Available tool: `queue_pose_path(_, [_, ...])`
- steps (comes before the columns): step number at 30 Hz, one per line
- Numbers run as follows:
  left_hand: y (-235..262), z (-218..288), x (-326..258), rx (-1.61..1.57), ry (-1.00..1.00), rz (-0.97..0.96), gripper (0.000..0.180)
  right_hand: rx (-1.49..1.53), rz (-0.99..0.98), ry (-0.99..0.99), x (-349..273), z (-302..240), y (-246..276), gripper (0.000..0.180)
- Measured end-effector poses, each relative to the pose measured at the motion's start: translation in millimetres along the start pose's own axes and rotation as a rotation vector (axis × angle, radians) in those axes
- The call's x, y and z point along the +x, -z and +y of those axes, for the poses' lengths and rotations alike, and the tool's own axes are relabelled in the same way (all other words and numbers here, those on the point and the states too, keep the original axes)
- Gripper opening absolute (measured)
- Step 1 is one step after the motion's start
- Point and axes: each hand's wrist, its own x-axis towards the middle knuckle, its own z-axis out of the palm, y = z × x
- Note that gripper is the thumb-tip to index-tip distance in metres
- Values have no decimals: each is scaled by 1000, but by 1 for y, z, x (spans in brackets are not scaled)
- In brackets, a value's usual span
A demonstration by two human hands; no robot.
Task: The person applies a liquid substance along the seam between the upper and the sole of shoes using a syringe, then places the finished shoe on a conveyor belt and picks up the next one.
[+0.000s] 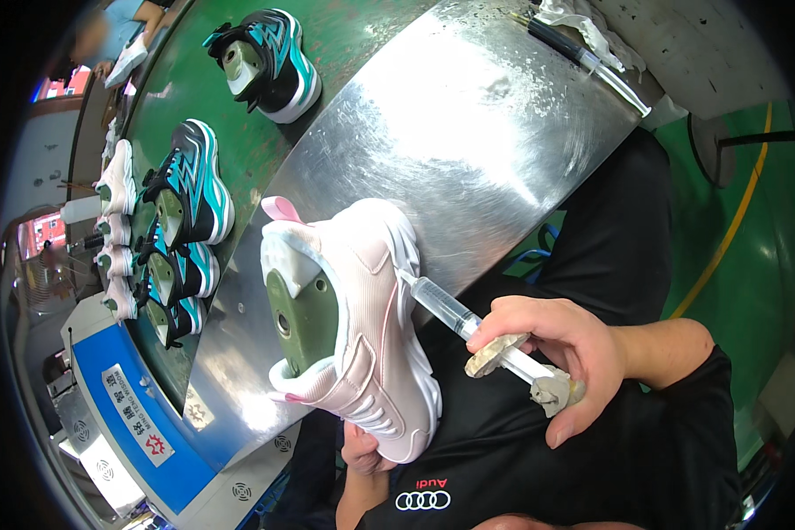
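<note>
A pale pink sneaker (362, 327) with a white sole lies tilted over the edge of the metal sheet, a green shoe last (302, 322) inside it. My left hand (362, 449) is closed round its toe end, most of the fingers hidden beneath the shoe. My right hand (574, 353) grips a clear syringe (446, 305), with the thumb at its plunger end. Lumpy greyish wrapping covers the syringe's flange and plunger end. Its thin tip meets the seam between the sneaker's upper and sole, near the heel.
Black and teal sneakers (190, 190) stand in a row on the green bench; another black sneaker (269, 66) is farther back. Several pink shoes (117, 190) line the left. A dark syringe (579, 57) lies by crumpled white cloth on the shiny metal sheet (397, 115). Blue-fronted machine (141, 415) at lower left.
</note>
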Motion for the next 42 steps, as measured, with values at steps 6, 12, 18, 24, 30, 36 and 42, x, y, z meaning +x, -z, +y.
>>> queue_pose_path(6, [0,-7,3,-189,126,-83,87,-67,-33,28,8,-5,-3,83])
queue_pose_path(12, [6,-8,3,-189,112,-97,86,-152,-64,38,11,-11,-5,82])
queue_pose_path(18, [7,-9,3,-207,124,-115,86,-194,-67,86,13,-15,-8,79])
queue_pose_path(24, [7,-8,3,-217,136,-155,85,-160,-56,85,14,-18,-13,78])
queue_pose_path(30, [-14,-8,11,-205,213,-168,84,-137,16,118,15,-19,-22,79])
queue_pose_path(36, [-6,-11,17,71,301,-117,77,-156,-18,99,17,-25,-25,81])
queue_pose_path(42, [1,-20,31,-306,441,-477,61,-112,-56,-39,7,-40,-26,81])
